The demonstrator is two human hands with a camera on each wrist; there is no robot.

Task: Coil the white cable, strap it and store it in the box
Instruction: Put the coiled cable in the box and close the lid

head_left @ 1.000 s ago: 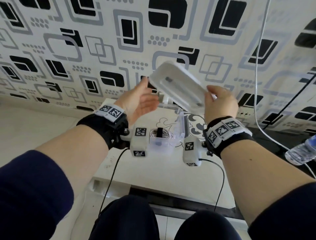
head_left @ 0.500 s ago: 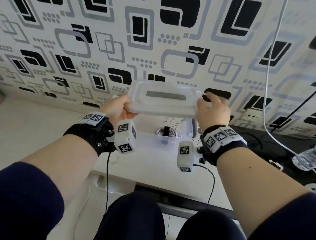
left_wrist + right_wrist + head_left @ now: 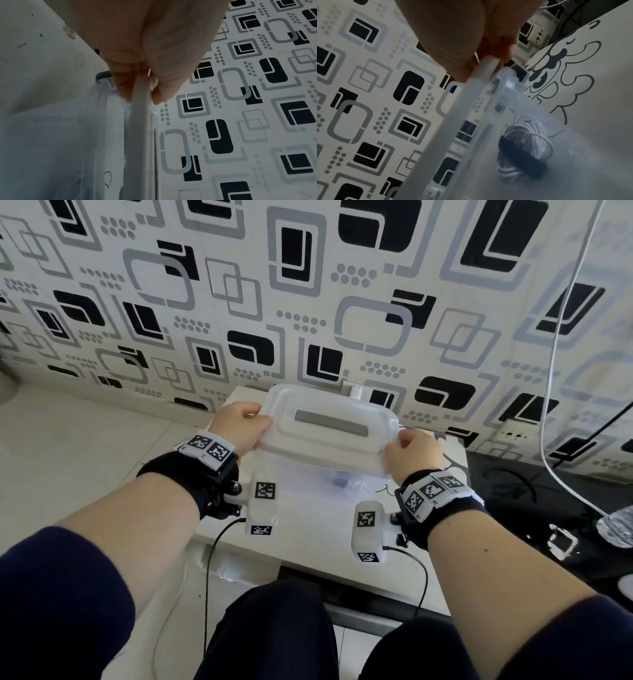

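A white lid (image 3: 329, 429) with a grey strip hangs level just above the clear plastic box (image 3: 337, 478) on the small white table. My left hand (image 3: 241, 424) pinches the lid's left end, and my right hand (image 3: 409, 451) pinches its right end. The left wrist view shows the lid's edge (image 3: 139, 121) between thumb and fingers (image 3: 123, 86), over the box rim. In the right wrist view the lid edge (image 3: 471, 97) stands a little above the box (image 3: 510, 86), and the coiled white cable (image 3: 525, 136) with a black strap (image 3: 520, 155) lies inside.
The table (image 3: 308, 542) stands against a patterned wall, its right side printed with a black drawing (image 3: 556, 75). A white cord (image 3: 561, 337) hangs down the wall at the right. A water bottle (image 3: 616, 525) lies on the dark surface at the far right.
The lid was tilted up in my right hand alone. My left hand took its other end, and both hands turned it level and lowered it over the box.
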